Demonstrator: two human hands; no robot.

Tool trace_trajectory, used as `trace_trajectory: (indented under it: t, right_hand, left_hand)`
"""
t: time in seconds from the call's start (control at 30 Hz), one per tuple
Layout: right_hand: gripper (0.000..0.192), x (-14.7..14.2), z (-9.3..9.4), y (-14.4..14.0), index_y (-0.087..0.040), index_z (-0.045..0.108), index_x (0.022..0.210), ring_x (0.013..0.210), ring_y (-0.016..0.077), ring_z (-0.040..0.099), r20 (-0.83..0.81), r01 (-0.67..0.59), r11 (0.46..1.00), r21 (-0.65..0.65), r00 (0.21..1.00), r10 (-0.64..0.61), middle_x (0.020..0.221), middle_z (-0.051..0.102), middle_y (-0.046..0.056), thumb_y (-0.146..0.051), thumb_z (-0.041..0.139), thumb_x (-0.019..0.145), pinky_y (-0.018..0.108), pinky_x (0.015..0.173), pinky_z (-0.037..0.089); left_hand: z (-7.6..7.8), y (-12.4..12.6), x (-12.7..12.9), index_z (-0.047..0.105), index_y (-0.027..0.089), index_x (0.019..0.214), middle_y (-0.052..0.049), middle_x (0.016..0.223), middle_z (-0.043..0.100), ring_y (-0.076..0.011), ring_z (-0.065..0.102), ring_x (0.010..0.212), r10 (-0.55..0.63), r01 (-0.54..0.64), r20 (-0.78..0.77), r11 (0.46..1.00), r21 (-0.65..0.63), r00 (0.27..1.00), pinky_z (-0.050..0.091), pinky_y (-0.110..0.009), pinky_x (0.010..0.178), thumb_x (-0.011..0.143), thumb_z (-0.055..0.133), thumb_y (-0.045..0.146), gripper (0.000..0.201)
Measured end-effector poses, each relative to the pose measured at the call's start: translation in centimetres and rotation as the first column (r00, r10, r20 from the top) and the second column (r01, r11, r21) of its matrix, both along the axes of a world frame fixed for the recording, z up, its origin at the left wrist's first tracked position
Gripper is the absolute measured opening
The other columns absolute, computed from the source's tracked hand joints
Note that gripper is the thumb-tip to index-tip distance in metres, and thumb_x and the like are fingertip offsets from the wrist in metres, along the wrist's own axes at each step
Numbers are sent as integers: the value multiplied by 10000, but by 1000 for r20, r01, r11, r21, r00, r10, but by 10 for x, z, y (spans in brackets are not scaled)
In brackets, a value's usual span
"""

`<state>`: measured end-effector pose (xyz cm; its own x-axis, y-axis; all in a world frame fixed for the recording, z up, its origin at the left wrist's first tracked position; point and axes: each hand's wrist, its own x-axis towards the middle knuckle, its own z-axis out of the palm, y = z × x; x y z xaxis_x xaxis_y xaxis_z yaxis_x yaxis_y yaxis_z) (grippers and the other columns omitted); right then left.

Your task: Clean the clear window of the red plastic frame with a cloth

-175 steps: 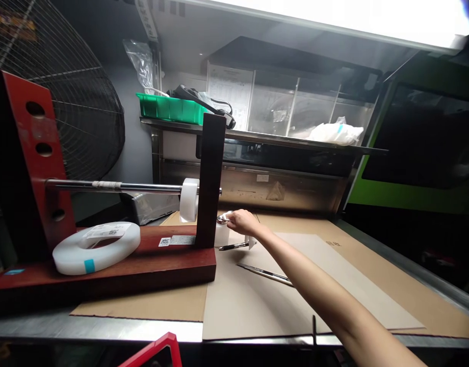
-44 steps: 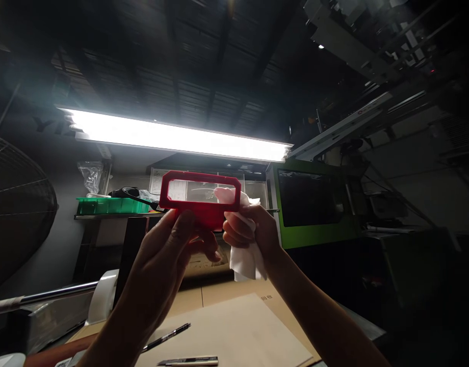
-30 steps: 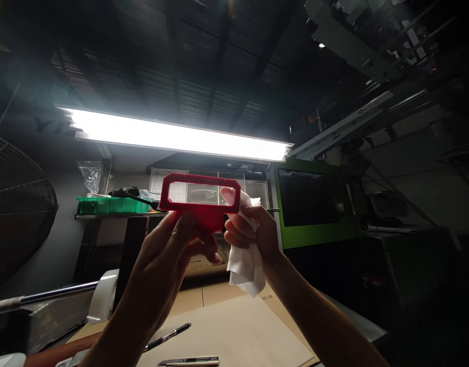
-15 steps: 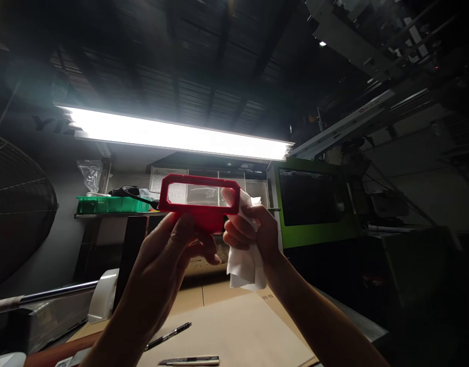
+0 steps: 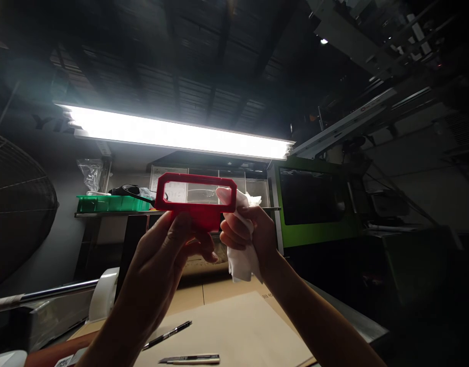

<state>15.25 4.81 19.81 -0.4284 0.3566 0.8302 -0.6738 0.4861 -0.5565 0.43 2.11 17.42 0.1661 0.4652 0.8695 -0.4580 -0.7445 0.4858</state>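
Both hands are raised toward the tube light point(image 5: 177, 135): left hand point(image 5: 169, 250) is closed on the red frame point(image 5: 196, 198) from below, right hand point(image 5: 245, 232) bunches a white cloth point(image 5: 240, 260), one wrapped fingertip pressed into the clear window's right end. Wiping looks underway, I judge; left end remains.

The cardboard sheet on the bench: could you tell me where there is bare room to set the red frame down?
The cardboard sheet is bare right of the pen and above the cutter knife, under the right forearm. The left end is crowded by the steel rod and white roll. The left hand holds the red frame; the right hand holds a white cloth.
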Motion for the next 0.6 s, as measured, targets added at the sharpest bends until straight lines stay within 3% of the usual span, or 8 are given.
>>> trace_trajectory:
  t: [0.3,0.47,0.6]
  right_hand:
    - [167,1,-5,-4,-172,574,682,331,55,131,-96,2,1000,-17,995,-4,381,287,-99,-200,410,701,161,301,171]
    - [318,6,-4,-3,-184,640,919,327,58,108,-183,86,995,-42,979,-93,376,324,-114,-189,434,677,165,292,137]
    - [173,3,-5,-2,-182,606,708,314,54,121,-139,168,985,-51,975,-173,362,311,-105,-227,447,656,177,287,130]
  left_hand:
    - [-1,2,-1,650,199,850,6,626,634,-113,564,549,25,-25,-6,1000,-6,1000,496,-190,527,881,515,331,191]
    - [2,1,-2,663,193,799,6,629,641,-123,573,548,6,-6,41,1000,7,999,515,-208,502,881,511,291,199]
    - [1,1,-3,655,199,809,8,643,646,-117,575,564,0,0,20,1000,7,1000,512,-199,524,885,509,288,187]
